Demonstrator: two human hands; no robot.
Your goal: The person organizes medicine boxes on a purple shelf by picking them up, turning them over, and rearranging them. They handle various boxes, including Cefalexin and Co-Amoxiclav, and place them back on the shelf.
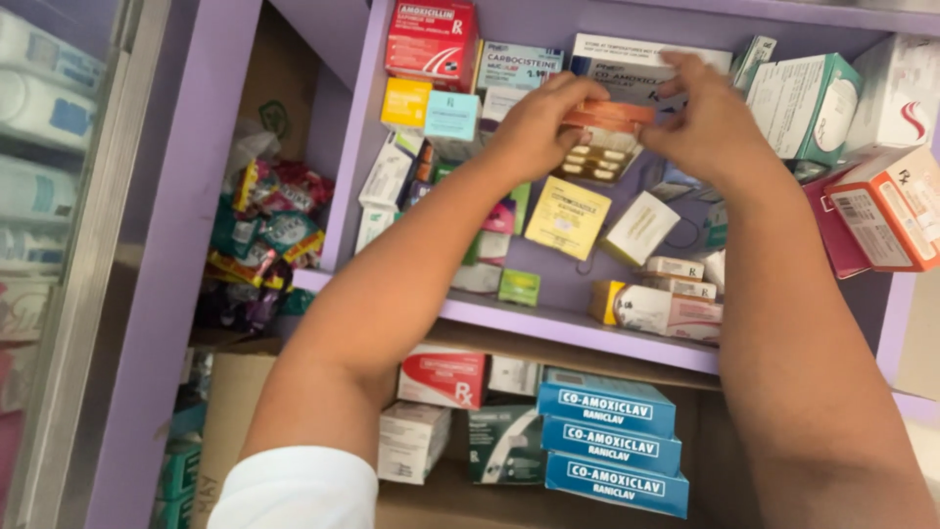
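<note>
Both my arms reach up into a purple shelf [578,328] packed with medicine boxes. My left hand [534,122] and my right hand [705,122] together hold a blister strip of oblong tablets [599,152] with an orange band along its top edge [607,115]. The left hand's fingers pinch the strip's left end, while the right hand's pinch its right end. It is held in front of the upper row of boxes, just below a white and blue box [627,59]. A yellow box [568,217] lies below the strip.
Red box [431,39] at upper left, white-and-green boxes [808,103] and an orange-white box [896,211] at right. Three stacked blue boxes [607,441] on the lower shelf beside red and white ones [441,377]. Coloured sachets [264,235] fill the left compartment. Glass cabinet [49,196] at far left.
</note>
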